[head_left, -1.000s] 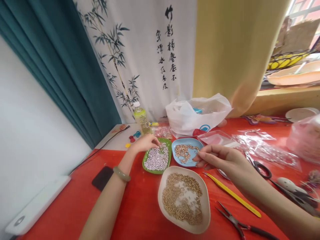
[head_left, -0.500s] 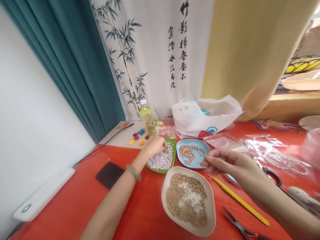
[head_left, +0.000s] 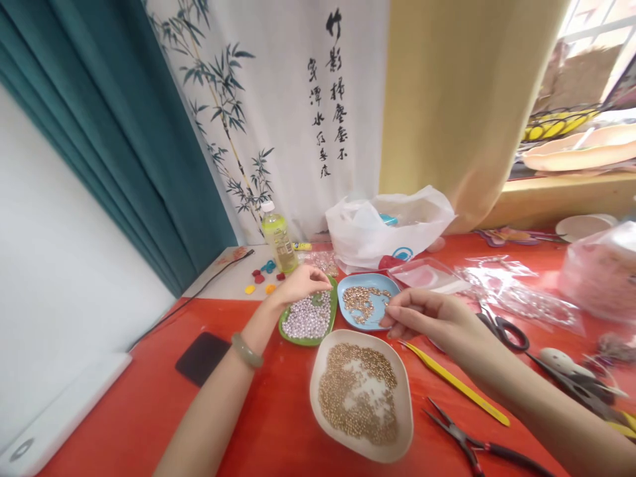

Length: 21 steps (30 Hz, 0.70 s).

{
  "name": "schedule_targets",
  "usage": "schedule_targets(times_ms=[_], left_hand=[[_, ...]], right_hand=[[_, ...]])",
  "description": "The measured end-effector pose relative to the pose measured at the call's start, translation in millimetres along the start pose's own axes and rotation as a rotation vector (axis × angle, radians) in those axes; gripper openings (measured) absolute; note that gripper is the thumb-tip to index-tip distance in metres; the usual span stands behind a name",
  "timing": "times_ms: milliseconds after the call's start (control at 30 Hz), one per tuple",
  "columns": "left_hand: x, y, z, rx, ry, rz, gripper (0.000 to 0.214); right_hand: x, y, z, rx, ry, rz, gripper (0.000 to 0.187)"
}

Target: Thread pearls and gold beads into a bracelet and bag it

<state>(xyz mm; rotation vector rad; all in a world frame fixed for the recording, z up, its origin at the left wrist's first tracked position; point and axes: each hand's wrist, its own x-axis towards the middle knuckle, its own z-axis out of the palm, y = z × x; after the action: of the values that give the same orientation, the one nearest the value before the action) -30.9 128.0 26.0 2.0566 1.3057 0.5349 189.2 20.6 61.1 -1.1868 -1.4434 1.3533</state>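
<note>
My left hand (head_left: 308,283) is over the far right part of a green plate (head_left: 285,330) of pale lilac pearl beads (head_left: 307,319). Its thumb and fingertips are pinched together; what they hold, if anything, is too small to make out. At the right rim of a blue plate (head_left: 342,303), my right hand (head_left: 415,315) is closed in a pinch too, on something too fine to name. Gold-coloured beads (head_left: 358,301) lie on that plate. Nearer to me, a cream dish (head_left: 318,417) holds many tiny gold beads (head_left: 342,404).
Yellow tweezers (head_left: 457,384) and pliers (head_left: 460,434) lie right of the dish, with scissors (head_left: 504,331) beyond. A white plastic bag (head_left: 358,235) and a drink bottle (head_left: 279,238) stand at the back. A dark phone (head_left: 203,358) lies left of my forearm.
The view has turned a little to the right. My left fingertips have moved from over the pearls toward the green plate's right rim. My right hand keeps its pinch by the blue plate.
</note>
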Motion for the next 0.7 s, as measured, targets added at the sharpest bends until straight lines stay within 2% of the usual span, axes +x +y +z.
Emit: schedule_targets(times_ms=[67, 167, 267, 467, 700], left_hand=[[-5, 15, 2.1, -0.102, -0.014, 0.023, 0.023], [-15, 37, 5.8, -0.442, -0.030, 0.013, 0.018], [-25, 57, 8.7, -0.570, -0.019, 0.001, 0.015], [-40, 83, 13.0, -0.646, 0.032, 0.006, 0.011], [-44, 87, 21.4, -0.629, 0.025, 0.038, 0.010]], right_hand=[[0, 2, 0, 0.010, -0.024, -0.006, 0.020], [-1, 4, 1, 0.028, -0.048, -0.013, 0.016], [-1, 6, 2, 0.039, -0.063, -0.012, 0.013], [-1, 8, 4, 0.059, -0.031, -0.031, 0.012], [-2, 9, 6, 0.034, -0.035, -0.071, 0.012]])
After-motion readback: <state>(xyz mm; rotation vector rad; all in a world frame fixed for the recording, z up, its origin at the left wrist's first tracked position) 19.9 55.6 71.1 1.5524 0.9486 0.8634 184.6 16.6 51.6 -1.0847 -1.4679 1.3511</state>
